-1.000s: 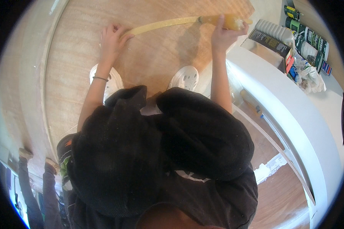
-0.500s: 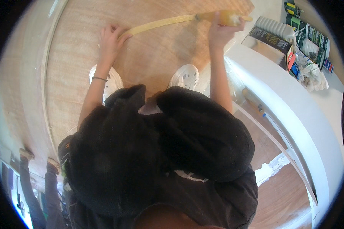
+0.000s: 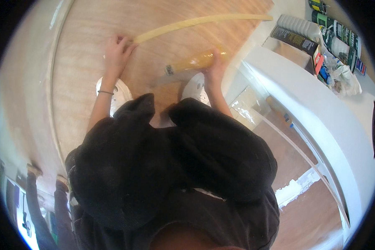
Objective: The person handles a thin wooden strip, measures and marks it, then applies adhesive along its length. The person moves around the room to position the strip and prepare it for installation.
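Note:
A narrow pale-yellow strip point(image 3: 204, 19), which looks like wood, lies across the brown plywood sheet point(image 3: 83, 66) in front of me. My left hand point(image 3: 118, 54) holds its left end, fingers closed around it. In my right hand point(image 3: 214, 74) is a translucent yellow glue bottle point(image 3: 193, 59), tipped on its side with its narrow dark end toward the left. The bottle is apart from the strip, on my side of it, above my right shoe. Part of the right hand's grip is hidden behind the bottle.
My white clogs point(image 3: 116, 92) stand on the plywood. To the right a white curved ledge point(image 3: 304, 93) bears a box point(image 3: 296, 41), a ridged grey container point(image 3: 299, 26), several cans and a crumpled plastic bag point(image 3: 345, 79). Another person's legs point(image 3: 39, 208) show at lower left.
My right hand has drawn the bottle away from the strip's right part, down toward me and leftward. My left hand stays at the strip's left end, shifted slightly.

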The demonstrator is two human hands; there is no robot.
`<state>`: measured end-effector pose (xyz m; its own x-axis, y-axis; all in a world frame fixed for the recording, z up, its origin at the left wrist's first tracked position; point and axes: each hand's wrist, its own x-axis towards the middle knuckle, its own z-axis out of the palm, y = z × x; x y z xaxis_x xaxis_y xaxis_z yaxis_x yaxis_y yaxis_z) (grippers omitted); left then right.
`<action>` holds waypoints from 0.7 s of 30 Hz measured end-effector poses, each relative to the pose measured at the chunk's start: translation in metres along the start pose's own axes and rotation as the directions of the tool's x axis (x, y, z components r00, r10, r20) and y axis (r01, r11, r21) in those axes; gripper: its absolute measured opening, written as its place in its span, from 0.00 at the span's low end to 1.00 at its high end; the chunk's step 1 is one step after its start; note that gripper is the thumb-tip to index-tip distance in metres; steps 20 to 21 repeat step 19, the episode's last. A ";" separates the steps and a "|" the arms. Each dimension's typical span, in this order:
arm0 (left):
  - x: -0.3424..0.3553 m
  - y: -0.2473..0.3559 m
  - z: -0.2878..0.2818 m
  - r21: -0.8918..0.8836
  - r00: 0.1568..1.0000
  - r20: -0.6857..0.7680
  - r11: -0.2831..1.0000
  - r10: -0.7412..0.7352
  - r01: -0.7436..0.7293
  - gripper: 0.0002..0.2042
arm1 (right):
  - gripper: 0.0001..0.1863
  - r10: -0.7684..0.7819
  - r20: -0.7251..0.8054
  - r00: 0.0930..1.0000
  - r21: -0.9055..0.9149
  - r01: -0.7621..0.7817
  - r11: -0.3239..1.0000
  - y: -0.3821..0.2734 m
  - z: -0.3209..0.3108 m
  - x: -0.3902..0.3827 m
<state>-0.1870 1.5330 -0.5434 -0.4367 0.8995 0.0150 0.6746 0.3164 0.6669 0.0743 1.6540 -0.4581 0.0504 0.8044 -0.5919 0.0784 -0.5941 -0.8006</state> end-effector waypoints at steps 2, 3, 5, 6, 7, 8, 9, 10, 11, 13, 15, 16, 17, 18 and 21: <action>0.000 0.001 -0.001 0.051 0.994 -0.003 0.992 0.113 -0.113 0.09 | 0.26 0.006 -0.037 0.999 0.042 -0.005 0.999 0.005 -0.014 0.002; -0.001 0.002 -0.002 0.082 0.987 0.005 0.983 0.162 -0.162 0.08 | 0.25 -0.014 -0.033 0.999 0.034 0.015 0.999 0.008 -0.019 0.004; -0.003 0.000 -0.007 0.063 0.985 -0.053 0.985 0.163 -0.160 0.07 | 0.24 -0.010 -0.028 1.000 0.087 0.012 0.996 0.011 -0.029 0.010; -0.004 -0.003 -0.011 0.058 0.983 -0.085 0.986 0.164 -0.159 0.06 | 0.24 0.005 -0.032 0.999 0.107 -0.001 0.994 0.013 -0.030 0.014; -0.007 -0.007 -0.017 -0.021 0.987 -0.160 0.999 0.029 -0.032 0.08 | 0.23 -0.026 -0.026 0.999 0.105 0.028 0.994 0.013 -0.032 0.016; -0.009 -0.013 -0.022 -0.111 0.968 -0.226 0.990 -0.107 0.083 0.09 | 0.24 -0.012 -0.016 1.000 0.130 0.014 0.991 0.012 -0.033 0.021; -0.013 -0.019 -0.027 -0.205 0.928 -0.289 0.962 -0.234 0.179 0.10 | 0.26 -0.018 0.012 1.000 0.154 0.016 0.988 0.009 -0.035 0.026; -0.016 -0.025 -0.033 -0.202 0.907 -0.310 0.952 -0.284 0.229 0.11 | 0.27 -0.004 -0.005 1.000 0.153 0.004 0.988 0.008 -0.034 0.030; -0.019 -0.033 -0.039 -0.197 0.883 -0.340 0.943 -0.323 0.269 0.11 | 0.27 -0.030 0.050 0.998 0.187 0.020 0.982 0.007 -0.032 0.031; -0.024 -0.048 -0.050 -0.187 0.877 -0.327 0.934 -0.352 0.305 0.12 | 0.26 -0.052 0.086 0.995 0.216 0.032 0.976 0.002 -0.030 0.034; -0.030 -0.058 -0.056 -0.171 0.897 -0.211 0.918 -0.389 0.358 0.12 | 0.26 -0.033 0.088 0.996 0.188 0.016 0.982 -0.003 -0.025 0.037; -0.034 -0.060 -0.058 -0.105 0.939 -0.186 0.956 -0.291 0.275 0.13 | 0.26 -0.018 0.081 0.997 0.169 0.004 0.986 -0.006 -0.023 0.037; -0.038 -0.059 -0.057 -0.043 0.960 -0.129 0.968 -0.249 0.246 0.14 | 0.27 -0.046 0.107 0.993 0.177 0.026 0.984 -0.007 -0.020 0.036; -0.043 -0.056 -0.055 0.018 0.976 -0.068 0.977 -0.209 0.211 0.15 | 0.27 -0.061 0.118 0.991 0.178 0.039 0.983 -0.007 -0.016 0.036; -0.045 -0.057 -0.056 0.018 0.974 -0.072 0.976 -0.215 0.217 0.15 | 0.27 -0.073 0.124 0.990 0.178 0.050 0.983 -0.007 -0.012 0.035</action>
